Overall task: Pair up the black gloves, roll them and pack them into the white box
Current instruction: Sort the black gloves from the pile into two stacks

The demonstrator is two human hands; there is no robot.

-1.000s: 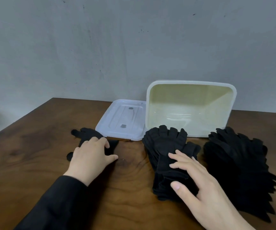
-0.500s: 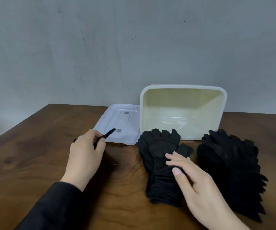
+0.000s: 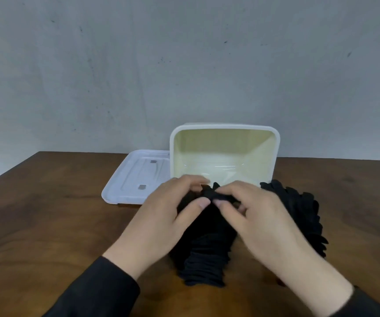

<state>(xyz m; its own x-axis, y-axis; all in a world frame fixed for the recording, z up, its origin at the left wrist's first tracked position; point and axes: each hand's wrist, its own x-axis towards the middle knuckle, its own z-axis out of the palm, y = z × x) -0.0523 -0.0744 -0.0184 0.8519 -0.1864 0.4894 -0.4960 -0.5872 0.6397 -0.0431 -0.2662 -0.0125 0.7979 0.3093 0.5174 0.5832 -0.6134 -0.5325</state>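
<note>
Both hands, left hand [image 3: 161,216] and right hand [image 3: 259,216], pinch one black glove [image 3: 209,193] above the glove stack [image 3: 203,255] before the empty white box [image 3: 224,156], probably aligning a pair for rolling.

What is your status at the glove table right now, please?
Left hand and right hand both pinching a black glove above the middle glove stack. White box holds no gloves. Nothing blocking it.

Both forearms in black sleeves reach forward and converge. The left hand [image 3: 161,216] and right hand [image 3: 259,216] meet at their fingertips, thumbs nearly touching, fingers curled, each pinching the same bit of black fabric [image 3: 211,193].
</note>
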